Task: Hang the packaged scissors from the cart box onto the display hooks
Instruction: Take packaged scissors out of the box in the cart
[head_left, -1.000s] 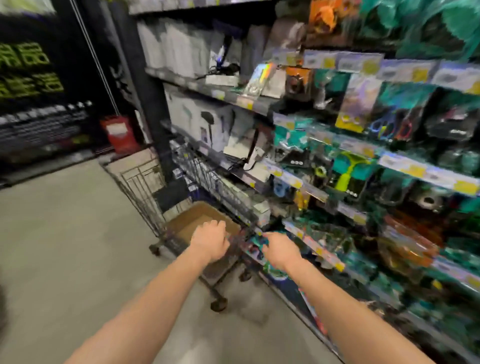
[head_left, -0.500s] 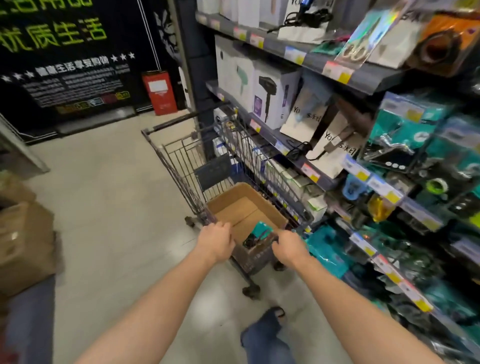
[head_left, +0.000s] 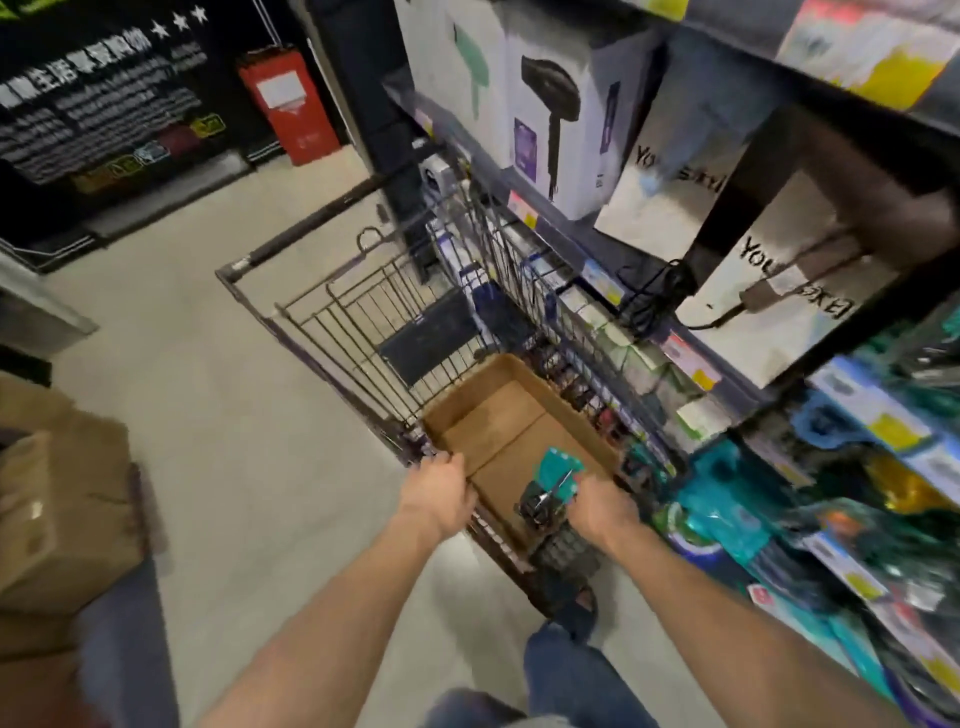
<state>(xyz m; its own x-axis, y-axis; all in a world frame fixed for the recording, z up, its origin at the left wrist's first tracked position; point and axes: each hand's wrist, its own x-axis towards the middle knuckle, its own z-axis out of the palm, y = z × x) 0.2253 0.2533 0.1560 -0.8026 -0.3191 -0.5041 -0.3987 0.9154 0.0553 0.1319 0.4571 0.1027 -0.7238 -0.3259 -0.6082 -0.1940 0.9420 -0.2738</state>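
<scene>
I have both hands down at the near end of the cart (head_left: 332, 332). The left hand (head_left: 441, 501) grips the cart's near rim, its fingers (head_left: 441, 460) curled over the wire right at the corner of the cardboard box (head_left: 493, 421). The right hand (head_left: 605, 512) holds the packaged scissors (head_left: 556, 480), a teal card with a dark pair on its front. I can only see the back of that hand, so the fingers themselves are hidden, but the pack stands up tilted against it, held by its lower right edge. The pack is over the near right corner of the box, just above the cardboard bottom.

The box sits in the near part of the cart basket, and the cart stands close along the shelving (head_left: 691, 358) on my right. White hair-dryer boxes (head_left: 561, 119) line the shelf above the cart. Nearer to me, beside my right arm, teal hanging packs (head_left: 727, 519) fill the lower display, too blurred for me to make out the hooks. On the floor (head_left: 208, 389) to my left are brown cartons (head_left: 62, 499), and a red bin (head_left: 288, 104) stands by the far wall.
</scene>
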